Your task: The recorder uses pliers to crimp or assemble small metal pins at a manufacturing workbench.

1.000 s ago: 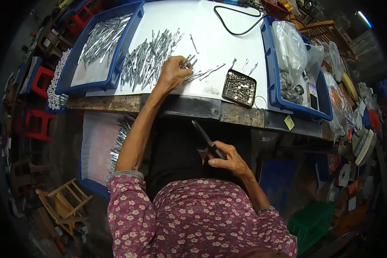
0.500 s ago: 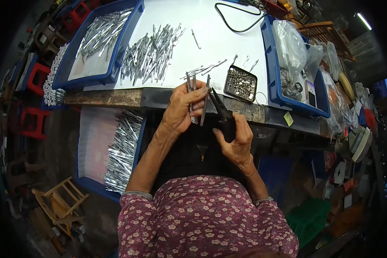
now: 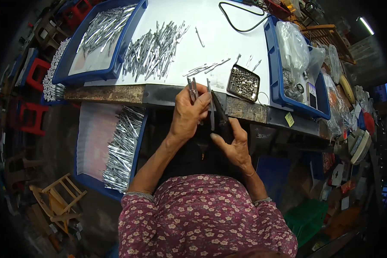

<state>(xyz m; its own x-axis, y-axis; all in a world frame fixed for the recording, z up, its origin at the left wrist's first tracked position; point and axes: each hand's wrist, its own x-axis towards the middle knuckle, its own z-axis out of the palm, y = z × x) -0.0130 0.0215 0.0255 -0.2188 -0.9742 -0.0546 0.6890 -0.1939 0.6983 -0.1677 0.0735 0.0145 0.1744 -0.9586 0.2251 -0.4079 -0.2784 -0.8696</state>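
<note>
My left hand (image 3: 187, 112) is closed on several thin metal strips (image 3: 192, 88), whose ends stick up past the fingers. One more metal strip (image 3: 212, 118) stands upright at its fingertips. My right hand (image 3: 236, 148) grips a pair of dark pliers (image 3: 221, 118), with the jaws up against or right beside that strip; whether they bite on it I cannot tell. Both hands are just in front of the bench edge. Close by on the bench sits a black tray (image 3: 244, 83) of small metal parts, with a few loose strips (image 3: 207, 68) to its left.
A pile of metal strips (image 3: 152, 51) lies on the white bench top (image 3: 215, 43). Blue trays stand left (image 3: 116, 64) and right (image 3: 273, 64), the right one holding plastic bags (image 3: 292, 43). Below the bench is another blue tray (image 3: 137, 159) of strips. A black cable (image 3: 232, 28) loops at the back.
My left hand has turned and shifted slightly right and down with the strips. The plier jaws, spread apart before, now look closer together beside the single strip.
</note>
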